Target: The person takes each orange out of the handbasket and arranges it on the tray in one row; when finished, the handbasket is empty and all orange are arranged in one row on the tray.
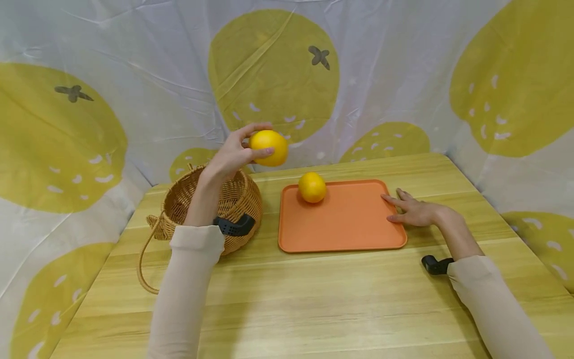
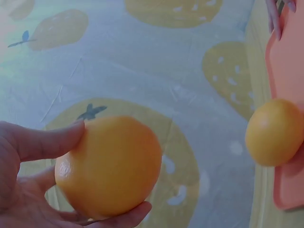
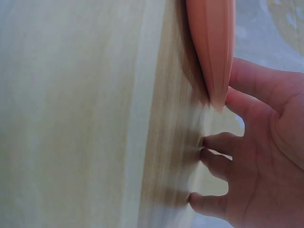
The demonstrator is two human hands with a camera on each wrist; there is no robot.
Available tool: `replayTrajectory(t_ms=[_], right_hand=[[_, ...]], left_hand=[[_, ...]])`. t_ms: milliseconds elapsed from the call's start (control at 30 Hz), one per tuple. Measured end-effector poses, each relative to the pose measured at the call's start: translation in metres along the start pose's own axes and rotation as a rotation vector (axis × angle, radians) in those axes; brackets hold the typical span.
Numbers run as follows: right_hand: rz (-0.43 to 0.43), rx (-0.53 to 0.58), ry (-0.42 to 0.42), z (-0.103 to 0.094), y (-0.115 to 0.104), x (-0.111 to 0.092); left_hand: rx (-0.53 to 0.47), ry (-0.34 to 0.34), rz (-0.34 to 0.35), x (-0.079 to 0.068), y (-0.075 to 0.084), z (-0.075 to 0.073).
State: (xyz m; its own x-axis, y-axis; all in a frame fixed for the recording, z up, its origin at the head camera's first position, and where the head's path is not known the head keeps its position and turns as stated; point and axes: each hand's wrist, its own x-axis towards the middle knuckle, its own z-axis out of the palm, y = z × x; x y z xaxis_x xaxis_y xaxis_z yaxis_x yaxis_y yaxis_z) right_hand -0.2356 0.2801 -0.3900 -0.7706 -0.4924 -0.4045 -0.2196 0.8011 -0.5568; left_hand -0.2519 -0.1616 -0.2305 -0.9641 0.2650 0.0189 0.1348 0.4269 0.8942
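Observation:
My left hand (image 1: 233, 152) holds an orange (image 1: 272, 148) in the air, between the basket and the tray. In the left wrist view the thumb lies on one side of this orange (image 2: 114, 166) and the fingers curl round the other. A second orange (image 1: 312, 187) rests at the far left corner of an orange-coloured tray (image 1: 345, 219). My right hand (image 1: 417, 212) is at the tray's right edge, its thumb and a finger touching the rim. In the right wrist view the other fingers (image 3: 213, 204) of that hand touch the tabletop beside the tray.
A round wicker basket (image 1: 244, 214) with a looped handle (image 1: 142, 264) stands left of the tray, partly hidden behind my left forearm. The wooden table (image 1: 314, 299) reaches back to a curtain (image 1: 381, 60) printed with yellow fruit. Black wrist devices (image 1: 432, 265) sit by both sleeves.

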Motion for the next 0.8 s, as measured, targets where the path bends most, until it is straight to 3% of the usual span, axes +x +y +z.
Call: replayTrajectory(t_ms=[167,333,400,633,800], right_hand=[[0.004,0.007,-0.002,-0.001,0.0,0.0],[0.006,0.005,0.001,-0.001,0.0,-0.001],[0.007,0.004,0.004,-0.001,0.0,-0.001],[0.008,0.002,0.007,0.0,0.0,0.0],[0.008,0.009,0.009,0.001,0.0,0.001]], left_hand=[[-0.029,0.077,-0.024,0.001,-0.005,0.024],[-0.046,0.192,-0.004,0.006,-0.022,0.052],[-0.031,0.238,-0.003,0.008,-0.031,0.064],[0.081,0.347,-0.104,0.015,-0.061,0.098],[0.126,0.422,-0.108,0.022,-0.082,0.115]])
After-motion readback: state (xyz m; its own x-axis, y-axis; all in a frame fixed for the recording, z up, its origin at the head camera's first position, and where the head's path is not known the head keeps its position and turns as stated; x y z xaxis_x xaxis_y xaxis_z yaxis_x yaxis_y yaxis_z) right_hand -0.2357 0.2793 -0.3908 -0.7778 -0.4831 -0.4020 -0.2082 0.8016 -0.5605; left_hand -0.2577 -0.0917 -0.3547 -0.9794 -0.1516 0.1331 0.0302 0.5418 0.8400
